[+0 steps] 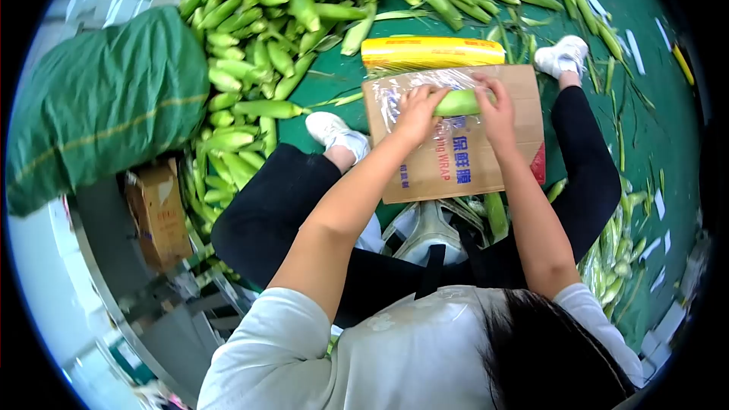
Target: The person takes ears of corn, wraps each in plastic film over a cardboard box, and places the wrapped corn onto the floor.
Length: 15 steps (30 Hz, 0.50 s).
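A green ear of corn (458,103) lies crosswise over the cardboard box (486,171) between my knees. My left hand (419,112) grips its left end, and the fingers of my right hand (497,108) are closed on its right end. Clear plastic wrap (425,82) covers the upper left of the box top, partly beneath the corn and my left hand. Just beyond the box's far edge is a yellow roll of plastic wrap (433,52), with film coming from it onto the cardboard.
A large heap of unwrapped corn (304,7) spreads across the green floor ahead and to the left. At the left stands a stuffed green sack (106,102) above a small brown carton (158,212). Wrapped corn (607,266) lies at the right, near husk scraps and paper strips.
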Tool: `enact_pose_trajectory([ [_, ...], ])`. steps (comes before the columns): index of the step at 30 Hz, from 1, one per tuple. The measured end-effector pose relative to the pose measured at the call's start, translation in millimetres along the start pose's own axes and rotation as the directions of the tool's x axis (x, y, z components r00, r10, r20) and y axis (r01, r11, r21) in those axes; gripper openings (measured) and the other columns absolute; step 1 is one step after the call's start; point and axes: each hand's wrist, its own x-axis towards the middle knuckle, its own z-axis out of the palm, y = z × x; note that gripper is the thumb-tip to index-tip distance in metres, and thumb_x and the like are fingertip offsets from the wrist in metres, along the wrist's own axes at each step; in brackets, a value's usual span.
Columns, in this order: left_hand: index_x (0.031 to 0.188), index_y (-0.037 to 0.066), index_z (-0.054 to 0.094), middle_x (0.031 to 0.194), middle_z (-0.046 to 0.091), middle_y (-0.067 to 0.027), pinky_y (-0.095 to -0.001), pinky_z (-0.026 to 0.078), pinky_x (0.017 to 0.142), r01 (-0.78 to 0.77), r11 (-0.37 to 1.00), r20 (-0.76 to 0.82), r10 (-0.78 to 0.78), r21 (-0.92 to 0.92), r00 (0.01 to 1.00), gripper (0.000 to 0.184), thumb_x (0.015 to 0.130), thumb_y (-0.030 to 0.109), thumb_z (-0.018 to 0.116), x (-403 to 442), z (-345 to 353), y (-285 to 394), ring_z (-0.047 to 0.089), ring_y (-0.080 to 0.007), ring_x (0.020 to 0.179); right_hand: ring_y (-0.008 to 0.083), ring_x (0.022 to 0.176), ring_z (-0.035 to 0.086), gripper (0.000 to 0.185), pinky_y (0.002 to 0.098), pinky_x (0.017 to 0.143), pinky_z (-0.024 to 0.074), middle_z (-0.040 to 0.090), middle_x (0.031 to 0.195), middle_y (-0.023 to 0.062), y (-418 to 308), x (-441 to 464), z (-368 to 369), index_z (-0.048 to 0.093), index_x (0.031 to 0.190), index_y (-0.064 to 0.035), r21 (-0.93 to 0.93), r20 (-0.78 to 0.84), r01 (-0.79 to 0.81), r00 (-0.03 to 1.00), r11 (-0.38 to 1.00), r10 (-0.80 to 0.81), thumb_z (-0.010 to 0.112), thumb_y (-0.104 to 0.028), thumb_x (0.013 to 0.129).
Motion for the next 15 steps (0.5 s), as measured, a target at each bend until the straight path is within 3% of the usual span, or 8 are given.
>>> enact_pose_trajectory([
  [1,0.138,0.024,0.057,0.128,0.057,-0.0124,-0.0497,0.034,0.108,-0.071,0.996,-0.089,0.075,0.050,0.993,0.067,0.076,0.014,0.078,-1.5,-5.9,-1.6,0.050,-0.0305,0.124,0.0284,0.126,0.055,0.042,0.0429,0.114,0.0319,0.062,0.132,0.0120,7.1,4.0,7.7,0.056,0.126,-0.0035,-0.269,0.116,0.079,0.992,0.960,-0.049,0.066,-0.029,0.094],
  [3,0.132,0.018,0.058,0.130,0.054,-0.0131,-0.0493,0.031,0.110,-0.134,0.988,-0.118,0.143,0.080,0.983,0.059,0.077,0.020,0.077,-40.3,-18.1,-6.4,0.048,-0.0315,0.127,0.0333,0.124,0.056,0.060,0.0454,0.114,0.0306,0.063,0.130,0.0148,16.9,11.1,16.3,0.051,0.137,-0.0052,-0.695,0.338,0.294,0.939,0.656,-0.063,0.071,-0.035,0.090],
  [4,0.129,0.016,0.059,0.130,0.055,-0.0127,-0.0491,0.031,0.110,-0.148,0.988,-0.105,0.151,0.040,0.983,0.057,0.076,0.023,0.078,-68.3,-15.3,-14.8,0.047,-0.0321,0.126,0.0359,0.125,0.053,0.086,0.0477,0.113,0.0311,0.059,0.136,0.0155,4.5,5.9,16.9,0.039,0.149,-0.0098,-0.674,0.392,0.406,0.905,0.617,-0.167,0.077,-0.041,0.080],
  [7,0.123,0.013,0.059,0.128,0.055,-0.0105,-0.0476,0.032,0.108,-0.021,0.997,0.097,0.014,0.079,0.995,0.053,0.076,0.028,0.079,-104.7,-20.4,-30.5,0.050,-0.0302,0.121,0.0337,0.129,0.051,0.097,0.0483,0.112,0.0316,0.053,0.144,0.0120,-17.7,8.0,3.8,0.036,0.152,-0.0146,-0.561,0.660,0.701,0.700,0.440,-0.273,0.082,-0.042,0.071],
  [8,0.116,0.013,0.062,0.120,0.058,-0.0091,-0.0461,0.034,0.105,0.027,0.999,-0.014,-0.026,0.042,1.000,0.041,0.080,0.026,0.076,-104.5,-19.9,-31.6,0.053,-0.0287,0.116,0.0310,0.126,0.051,0.093,0.0467,0.108,0.0357,0.051,0.145,0.0083,-24.3,10.6,-0.7,0.040,0.151,-0.0215,-0.538,0.739,0.751,0.639,0.381,-0.215,0.083,-0.034,0.069],
  [11,0.107,0.010,0.064,0.111,0.061,-0.0071,-0.0461,0.034,0.103,0.054,0.998,-0.069,-0.051,0.040,0.996,0.028,0.083,0.022,0.073,-88.7,-5.0,-45.4,0.055,-0.0275,0.112,0.0295,0.119,0.055,0.085,0.0445,0.101,0.0395,0.057,0.135,0.0059,-17.6,17.3,-4.4,0.046,0.147,-0.0286,-0.556,0.797,0.775,0.600,0.301,-0.071,0.083,-0.023,0.071],
  [12,0.096,0.008,0.062,0.101,0.062,-0.0091,-0.0467,0.042,0.095,-0.040,0.999,-0.147,0.043,0.026,0.988,0.015,0.086,0.016,0.068,-85.1,-16.2,-39.5,0.058,-0.0307,0.107,0.0273,0.112,0.056,0.077,0.0426,0.097,0.0418,0.060,0.127,0.0048,-25.1,15.8,-5.9,0.050,0.143,-0.0317,-0.604,0.766,0.735,0.642,0.309,-0.031,0.080,-0.017,0.074],
  [15,0.094,0.006,0.060,0.095,0.063,-0.0130,-0.0458,0.049,0.083,-0.107,0.969,0.152,0.143,-0.222,0.978,0.011,0.089,0.015,0.064,-93.9,-24.5,-58.2,0.062,-0.0346,0.097,0.0277,0.113,0.056,0.075,0.0425,0.096,0.0425,0.061,0.122,0.0055,-38.0,3.6,-7.5,0.050,0.143,-0.0339,-0.657,0.733,0.670,0.674,0.345,0.087,0.079,-0.020,0.076],
])
